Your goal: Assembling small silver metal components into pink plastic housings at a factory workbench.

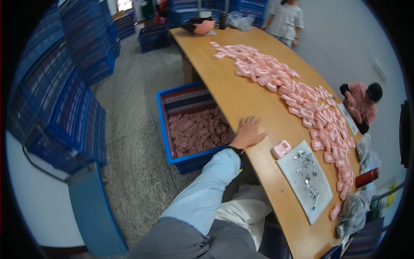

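My left hand (248, 132) lies palm down on the near edge of the wooden table (228, 93), fingers spread and nothing in it. Just right of it sits a single pink plastic piece (281, 149), beside the corner of a white board (286, 166). Small shiny metal parts (307, 166) are scattered over that board, with a thin blue-tipped tool (316, 202) among them. Farther across, many similar pink pieces (297, 99) form a long heap along the table. My right hand is out of view.
Below the table edge stands a blue crate (163, 125) part-filled with pink pieces. Stacked blue crates (64, 103) line the left. A red cylinder (366, 177) and clear plastic bags (353, 209) are at the table's right end. Two people (286, 19) are beyond the far side.
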The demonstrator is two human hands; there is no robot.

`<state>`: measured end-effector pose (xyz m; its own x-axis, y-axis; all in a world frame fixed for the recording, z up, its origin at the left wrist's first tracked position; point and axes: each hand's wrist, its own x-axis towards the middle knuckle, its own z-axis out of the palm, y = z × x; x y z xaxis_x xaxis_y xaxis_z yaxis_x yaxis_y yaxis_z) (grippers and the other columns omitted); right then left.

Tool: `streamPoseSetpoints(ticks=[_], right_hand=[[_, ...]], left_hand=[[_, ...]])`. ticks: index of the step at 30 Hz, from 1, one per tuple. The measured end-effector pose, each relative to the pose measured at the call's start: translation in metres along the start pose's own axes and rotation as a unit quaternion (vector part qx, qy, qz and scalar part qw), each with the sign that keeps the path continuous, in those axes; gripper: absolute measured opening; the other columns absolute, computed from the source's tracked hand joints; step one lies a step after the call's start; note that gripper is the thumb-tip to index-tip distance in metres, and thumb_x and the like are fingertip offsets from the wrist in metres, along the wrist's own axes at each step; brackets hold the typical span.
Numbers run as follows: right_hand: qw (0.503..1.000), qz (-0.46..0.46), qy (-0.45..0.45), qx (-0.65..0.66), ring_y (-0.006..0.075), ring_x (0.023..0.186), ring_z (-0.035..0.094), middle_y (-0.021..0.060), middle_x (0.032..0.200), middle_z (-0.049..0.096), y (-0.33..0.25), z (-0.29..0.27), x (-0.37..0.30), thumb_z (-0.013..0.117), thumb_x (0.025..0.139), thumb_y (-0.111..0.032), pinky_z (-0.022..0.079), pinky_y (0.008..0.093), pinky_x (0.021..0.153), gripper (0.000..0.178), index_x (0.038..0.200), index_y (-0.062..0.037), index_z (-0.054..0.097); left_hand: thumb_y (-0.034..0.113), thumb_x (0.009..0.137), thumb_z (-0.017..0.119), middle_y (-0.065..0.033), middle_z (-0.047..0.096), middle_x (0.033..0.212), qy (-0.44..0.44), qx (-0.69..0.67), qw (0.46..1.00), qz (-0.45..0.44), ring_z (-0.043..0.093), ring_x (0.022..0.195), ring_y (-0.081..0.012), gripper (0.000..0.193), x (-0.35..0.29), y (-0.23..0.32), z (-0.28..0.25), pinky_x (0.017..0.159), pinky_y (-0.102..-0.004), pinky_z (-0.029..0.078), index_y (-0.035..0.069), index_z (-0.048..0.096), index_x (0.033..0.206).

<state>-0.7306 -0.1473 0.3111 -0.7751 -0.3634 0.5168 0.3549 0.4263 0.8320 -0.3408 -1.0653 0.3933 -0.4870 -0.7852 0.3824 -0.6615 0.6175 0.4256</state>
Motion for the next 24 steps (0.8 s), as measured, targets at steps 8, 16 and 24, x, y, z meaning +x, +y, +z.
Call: streamPoseSetpoints(ticks=[8,16,24], right_hand=[[0.993,0.037,0.017,0.113,0.0318,0.084,0.052,0.0126,0.093,0.056,-0.003,-0.08,0.101,0.039,0.085,-0.035,0.04,0.0488,0.065,0.033,0.103,-0.0114,0.055],[0.963,0.139,-0.124,0.195,0.0332,0.091,0.049,0.0144,0.1,0.054,0.034,-0.086,0.03,0.041,0.085,-0.036,0.039,0.0469,0.073,0.036,0.105,-0.0095,0.054],[0.905,0.184,-0.252,0.291,0.0346,0.099,0.046,0.0162,0.106,0.052,0.019,-0.135,0.006,0.042,0.084,-0.038,0.037,0.045,0.082,0.04,0.107,-0.0076,0.053]], left_hand=[[0.029,0.079,0.046,-0.0225,0.048,0.114,0.227,-0.115,0.952,-0.17,0.044,0.107,-0.037,0.056,0.004,-0.094,-0.057,0.09,-0.0469,0.032,0.001,0.031,0.126],[0.013,0.072,0.041,-0.0258,0.057,0.094,0.016,-0.037,0.955,-0.295,0.057,0.086,-0.0383,0.068,-0.01,-0.204,-0.193,0.074,-0.0447,0.044,0.002,0.014,0.134],[0.028,0.075,0.056,-0.0226,0.056,0.104,-0.107,0.024,0.941,-0.319,0.056,0.092,-0.0349,0.092,-0.006,-0.206,-0.17,0.08,-0.043,0.043,0.006,-0.012,0.134]])
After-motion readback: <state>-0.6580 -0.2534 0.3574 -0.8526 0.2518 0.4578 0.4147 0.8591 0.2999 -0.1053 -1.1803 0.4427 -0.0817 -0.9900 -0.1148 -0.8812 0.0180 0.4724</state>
